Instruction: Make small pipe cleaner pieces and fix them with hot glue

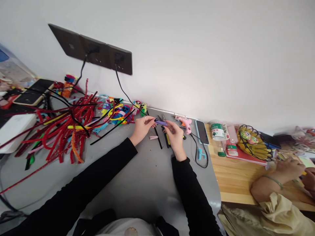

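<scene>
Above the grey table (pixel 137 183), a short purple pipe cleaner piece (pixel 161 123) spans the gap between my two hands. My left hand (pixel 144 127) pinches around its left end, where something small and dark also shows at the fingertips. On the other end, the fingers of my right hand (pixel 175 135) are closed. Just below lie a short pink pipe cleaner piece (pixel 154 137) and a black pipe cleaner (pixel 158 139). Pliers with yellow and black handles (pixel 166 139) are partly hidden by my right hand.
Red pipe cleaners (pixel 81 114) pile up on the left, near small colourful pipe cleaner figures (pixel 123 111). To the right are a pink glue gun (pixel 186 124), a phone (pixel 201 132) and a light blue piece (pixel 201 154). A co-worker's arm (pixel 268 183) rests at a wooden table (pixel 231 183).
</scene>
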Demonstrator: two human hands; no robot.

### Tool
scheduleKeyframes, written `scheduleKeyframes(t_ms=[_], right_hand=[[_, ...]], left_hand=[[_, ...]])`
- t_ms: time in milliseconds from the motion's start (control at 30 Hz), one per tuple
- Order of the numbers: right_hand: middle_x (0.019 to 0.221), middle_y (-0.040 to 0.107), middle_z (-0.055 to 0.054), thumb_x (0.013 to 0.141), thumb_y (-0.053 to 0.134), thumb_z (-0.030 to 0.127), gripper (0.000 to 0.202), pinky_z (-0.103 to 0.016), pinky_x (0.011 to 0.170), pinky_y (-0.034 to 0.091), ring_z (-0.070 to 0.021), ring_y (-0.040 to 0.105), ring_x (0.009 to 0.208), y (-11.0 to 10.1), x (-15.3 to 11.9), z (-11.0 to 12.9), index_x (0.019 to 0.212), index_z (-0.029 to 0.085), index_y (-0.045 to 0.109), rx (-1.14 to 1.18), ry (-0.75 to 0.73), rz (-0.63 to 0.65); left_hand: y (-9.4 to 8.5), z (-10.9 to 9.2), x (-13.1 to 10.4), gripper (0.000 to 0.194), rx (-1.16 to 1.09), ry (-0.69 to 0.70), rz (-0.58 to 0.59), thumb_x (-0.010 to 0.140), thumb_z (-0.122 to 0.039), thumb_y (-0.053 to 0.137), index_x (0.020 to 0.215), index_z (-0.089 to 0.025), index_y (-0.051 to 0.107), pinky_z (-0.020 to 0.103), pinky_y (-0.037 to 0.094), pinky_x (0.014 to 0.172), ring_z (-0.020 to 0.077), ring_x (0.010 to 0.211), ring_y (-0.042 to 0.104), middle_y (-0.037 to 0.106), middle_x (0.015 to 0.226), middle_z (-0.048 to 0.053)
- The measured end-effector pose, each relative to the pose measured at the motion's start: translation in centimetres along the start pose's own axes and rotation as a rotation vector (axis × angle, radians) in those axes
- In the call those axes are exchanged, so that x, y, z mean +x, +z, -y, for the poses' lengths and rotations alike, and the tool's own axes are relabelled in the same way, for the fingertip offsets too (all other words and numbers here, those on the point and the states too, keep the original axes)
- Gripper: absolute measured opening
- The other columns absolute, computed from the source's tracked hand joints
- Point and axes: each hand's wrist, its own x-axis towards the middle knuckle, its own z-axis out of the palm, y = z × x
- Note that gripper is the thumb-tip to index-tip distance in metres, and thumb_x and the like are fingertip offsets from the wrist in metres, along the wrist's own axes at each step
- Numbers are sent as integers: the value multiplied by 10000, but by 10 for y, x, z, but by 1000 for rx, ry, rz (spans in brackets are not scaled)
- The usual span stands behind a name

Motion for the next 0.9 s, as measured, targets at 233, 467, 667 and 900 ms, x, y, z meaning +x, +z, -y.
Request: scheduleKeyframes(t_ms=[233, 467, 667, 900], right_hand=[[860, 760, -41, 936, 628, 343, 206, -300, 684, 583, -156, 685, 668, -1, 0, 1, 998, 215, 778, -29, -10, 7], [775, 741, -31, 960, 609, 371, 227, -300, 647, 565, -161, 661, 621, 0, 0, -4, 1006, 213, 766, -33, 25, -15], [1070, 779, -88, 972, 619, 344, 228, -323, 851, 583, -205, 725, 967, -1, 0, 4, 1075, 224, 783, -73, -73, 40], [968, 770, -76, 970, 632, 376, 226, -312, 773, 577, -188, 712, 848, 0, 1, 2, 1010, 217, 787, -13, -30, 30]], left_hand=[[-3, -4, -1, 363, 7, -3, 82, 930, -503, 687, 930, -149, 770, 284, 626, 608, 206, 658, 745, 790, 784, 77], [-1, -9, -4, 223, 79, 95, 133, 920, -386, 724, 970, -191, 819, 267, 603, 669, 196, 741, 751, 817, 889, 72], [-2, -6, -5, 230, 95, 151, 126, 978, -336, 660, 983, -182, 830, 264, 602, 632, 188, 673, 748, 801, 797, 60], [-1, -4, -6, 236, 118, 164, 128, 995, -333, 661, 969, -180, 837, 270, 630, 646, 189, 661, 763, 813, 807, 64]])
